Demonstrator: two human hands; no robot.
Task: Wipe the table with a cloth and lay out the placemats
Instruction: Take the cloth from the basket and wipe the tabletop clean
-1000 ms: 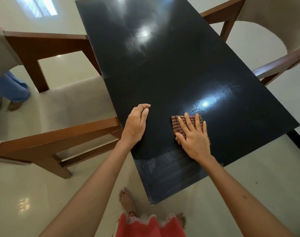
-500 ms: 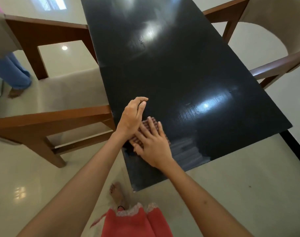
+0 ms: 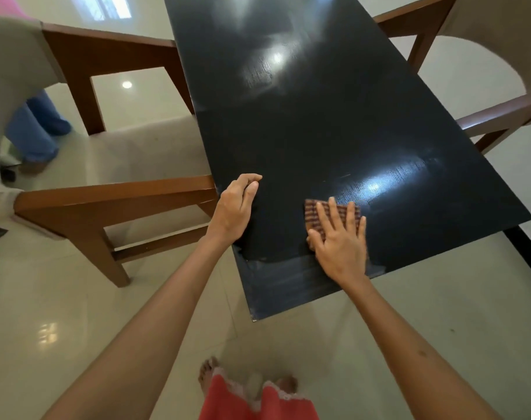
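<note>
A long glossy black table [image 3: 303,122] runs away from me. A folded brown checked cloth [image 3: 314,215] lies flat near the table's near end. My right hand [image 3: 340,244] presses on it with straight, spread fingers. My left hand [image 3: 235,207] rests on the table's left edge, fingers loosely curled and holding nothing. A dull wiped streak shows along the near edge in front of the hands. No placemat is in view.
A wooden armchair with a beige seat [image 3: 112,165] stands tight against the table's left side. Another armchair [image 3: 500,110] stands at the right. A person's blue trouser leg [image 3: 37,128] shows behind the left chair. Glossy tiled floor [image 3: 440,313] surrounds the table.
My right hand slid the cloth left until it met my left hand, then back right to the middle of the near end. My left hand stayed on the left edge.
</note>
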